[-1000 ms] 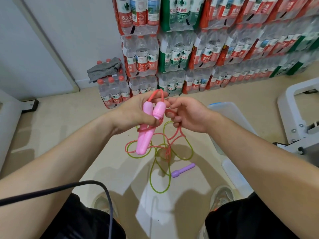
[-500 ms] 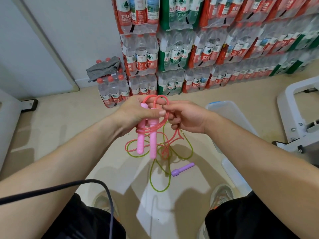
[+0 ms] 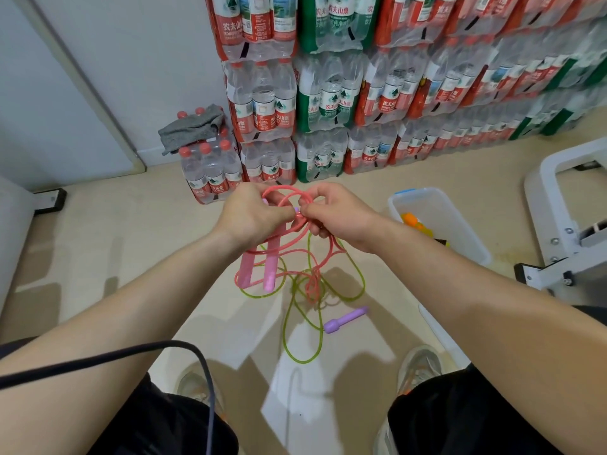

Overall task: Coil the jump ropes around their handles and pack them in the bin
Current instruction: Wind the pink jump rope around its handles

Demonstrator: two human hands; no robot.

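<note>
My left hand [image 3: 249, 214] grips the tops of two pink jump rope handles [image 3: 271, 269], which hang downward side by side. My right hand [image 3: 331, 213] pinches the pink rope [image 3: 289, 198], which forms loops above and around the handle tops; its slack trails down to the floor. A green rope [image 3: 295, 323] lies tangled on the floor beneath, with one purple handle [image 3: 345, 320] beside it. The clear plastic bin [image 3: 460, 231] stands to the right on the floor, holding orange and yellow items.
Stacked packs of water bottles [image 3: 328, 100] line the wall ahead. A grey cloth [image 3: 192, 126] lies on a small pack at left. A white metal frame [image 3: 565, 224] stands at the right. A black cable [image 3: 131, 356] crosses my left forearm. My shoes sit below.
The pink handles have swung from tilted to hanging straight down. My right hand has wound more pink rope into loops near the handle tops. Both hands rose slightly.
</note>
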